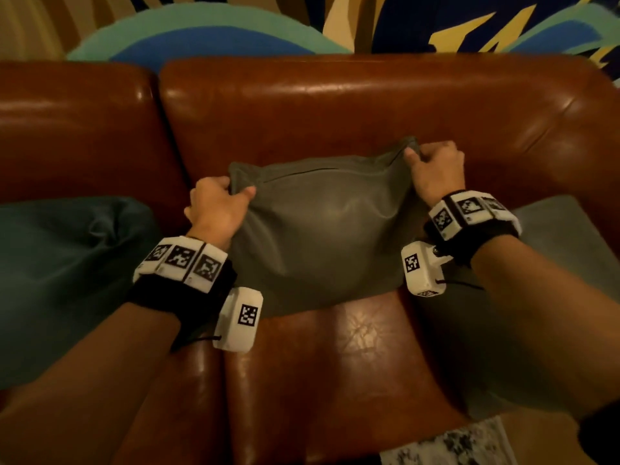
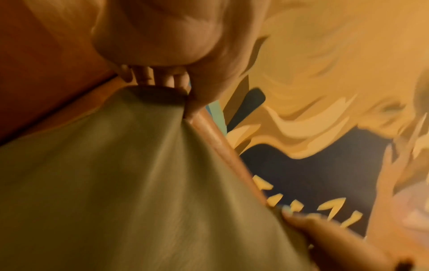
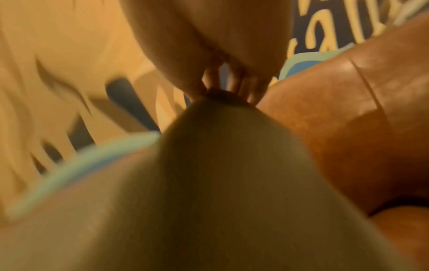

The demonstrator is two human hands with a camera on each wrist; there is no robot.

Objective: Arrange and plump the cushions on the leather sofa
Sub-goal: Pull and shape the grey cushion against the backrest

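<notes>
Both hands (image 1: 214, 209) (image 1: 436, 166) pinch the grey cushion's (image 1: 322, 223) top corners against the sofa back (image 1: 335, 105).

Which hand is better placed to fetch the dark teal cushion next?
Left, probably. The left hand grips the grey-green cushion at its left top corner, right beside the teal cushion. The right hand grips the far corner, across the cushion.

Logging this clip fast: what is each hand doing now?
Left hand: grips the grey-green cushion at its upper left corner.
Right hand: grips its upper right corner.
</notes>
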